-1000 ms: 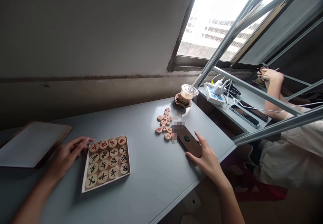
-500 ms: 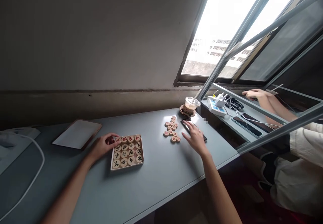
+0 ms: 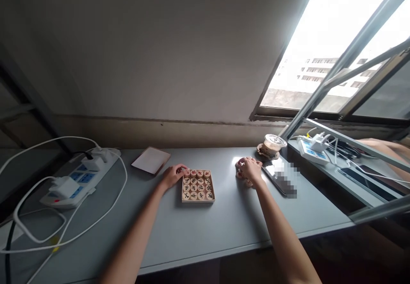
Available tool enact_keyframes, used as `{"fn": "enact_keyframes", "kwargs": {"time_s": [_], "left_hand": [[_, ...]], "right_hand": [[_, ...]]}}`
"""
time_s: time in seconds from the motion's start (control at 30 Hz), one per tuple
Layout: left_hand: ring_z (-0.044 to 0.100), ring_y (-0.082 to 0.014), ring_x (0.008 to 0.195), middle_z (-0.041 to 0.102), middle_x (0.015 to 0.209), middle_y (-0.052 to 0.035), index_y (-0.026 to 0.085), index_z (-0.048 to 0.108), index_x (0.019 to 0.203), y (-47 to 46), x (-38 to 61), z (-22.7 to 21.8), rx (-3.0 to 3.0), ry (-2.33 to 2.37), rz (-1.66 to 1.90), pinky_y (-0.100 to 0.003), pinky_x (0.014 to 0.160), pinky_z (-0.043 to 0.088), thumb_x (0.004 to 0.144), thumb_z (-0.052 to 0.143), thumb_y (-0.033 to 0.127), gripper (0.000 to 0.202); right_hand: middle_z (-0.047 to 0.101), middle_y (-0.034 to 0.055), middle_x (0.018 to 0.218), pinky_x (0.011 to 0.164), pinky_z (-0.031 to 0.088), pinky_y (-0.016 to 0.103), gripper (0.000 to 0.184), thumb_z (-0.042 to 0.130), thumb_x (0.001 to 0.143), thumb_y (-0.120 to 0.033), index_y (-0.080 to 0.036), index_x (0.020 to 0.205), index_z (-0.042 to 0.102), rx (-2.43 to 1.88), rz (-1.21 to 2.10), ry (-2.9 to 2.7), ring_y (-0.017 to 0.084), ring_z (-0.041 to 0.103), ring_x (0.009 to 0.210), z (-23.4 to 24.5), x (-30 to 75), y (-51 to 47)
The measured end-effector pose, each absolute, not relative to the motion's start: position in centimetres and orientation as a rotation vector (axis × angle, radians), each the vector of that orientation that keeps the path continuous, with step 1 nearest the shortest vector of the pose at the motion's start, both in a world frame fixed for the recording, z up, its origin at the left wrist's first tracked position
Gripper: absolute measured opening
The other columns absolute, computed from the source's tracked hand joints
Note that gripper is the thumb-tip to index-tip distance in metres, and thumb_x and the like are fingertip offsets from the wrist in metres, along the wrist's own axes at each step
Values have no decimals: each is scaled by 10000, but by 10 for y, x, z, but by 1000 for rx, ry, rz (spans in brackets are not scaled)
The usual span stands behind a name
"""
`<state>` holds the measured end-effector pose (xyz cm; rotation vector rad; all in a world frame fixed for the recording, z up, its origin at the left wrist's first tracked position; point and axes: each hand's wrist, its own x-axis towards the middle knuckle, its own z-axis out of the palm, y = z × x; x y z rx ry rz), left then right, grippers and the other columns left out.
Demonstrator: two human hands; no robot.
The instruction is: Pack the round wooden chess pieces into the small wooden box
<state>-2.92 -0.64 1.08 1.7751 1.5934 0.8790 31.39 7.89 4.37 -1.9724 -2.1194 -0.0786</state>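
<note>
A shallow square box point(image 3: 198, 201) stands on the grey desk, filled with rows of round wooden Chinese chess pieces point(image 3: 194, 188). The back row is marked in red, the others in black. At the box's back left corner, my left hand point(image 3: 173, 176) is closed with fingertips on the edge, beside the corner piece. My right hand point(image 3: 251, 168) bends its fingers down over a cluster of loose Chinese chess pieces point(image 3: 249, 183). Most of that cluster is hidden under the hand. Right of this hand lies a dark phone point(image 3: 273, 178), partly blurred out.
A box lid point(image 3: 150, 160) lies back left. Power strips point(image 3: 77, 183) with looping white cables point(image 3: 124, 177) stand at far left and on the right shelf. A lidded drink cup point(image 3: 272, 145) is at the back right, near metal bars point(image 3: 320, 92). Part of another person's arm point(image 3: 384, 147) shows right.
My view has swung left, bringing the left power strip into sight. My right hand has moved from the phone onto the loose pieces. My left hand stays at the box corner.
</note>
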Motion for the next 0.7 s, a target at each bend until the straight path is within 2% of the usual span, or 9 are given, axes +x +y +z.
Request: {"fn": "enact_keyframes", "kwargs": {"time_s": [0.1,0.2,0.27,0.37,0.47,0.6,0.7], "left_hand": [[639,-226,847,722,901,-52,208,680,951,-8,-29,12,1774,1588,887,-286,763,436,824,445,573,453],[645,-230,897,729,946,-49,214,679,965,-10,-29,14,1776,1569,875,-290,799,442,832,439,553,436],[644,-230,911,729,957,-46,215,677,967,-10,-29,16,1784,1541,867,-292,809,444,836,435,546,430],[637,-230,922,725,968,-46,213,678,952,-11,-30,18,1805,1505,864,-292,815,446,834,444,548,425],[633,-229,937,719,985,-51,205,675,972,-12,-32,20,1804,1472,869,-290,830,449,831,455,549,432],[627,-231,958,708,1015,-61,199,664,1016,-12,-34,20,1804,1430,842,-299,850,452,822,474,562,453],[618,-245,977,693,1046,-64,213,653,1048,-13,-36,21,1841,1443,791,-307,833,460,747,582,575,476]], "right_hand": [[648,75,1011,899,311,457,233,567,821,-421,-250,823,725,-1877,-11,-2136,291,504,1063,47,302,70],[594,76,1123,913,352,432,324,580,792,-540,-266,895,722,-1574,257,-2109,285,495,1114,47,274,51],[589,86,1137,897,379,418,370,581,794,-566,-254,950,703,-1386,412,-2120,274,512,1094,45,245,33],[638,56,1059,863,380,413,269,573,843,-494,-277,961,679,-1219,429,-2334,250,538,1015,41,196,3],[669,39,992,845,357,397,185,584,869,-393,-284,996,661,-1159,274,-2449,230,557,944,39,162,-17],[695,16,1007,833,343,371,215,559,897,-340,-292,1098,619,-1133,264,-2417,210,578,935,40,163,-21],[698,12,1030,841,342,366,215,506,921,-309,-279,1095,629,-1270,186,-2291,202,585,942,40,195,-16]]}}
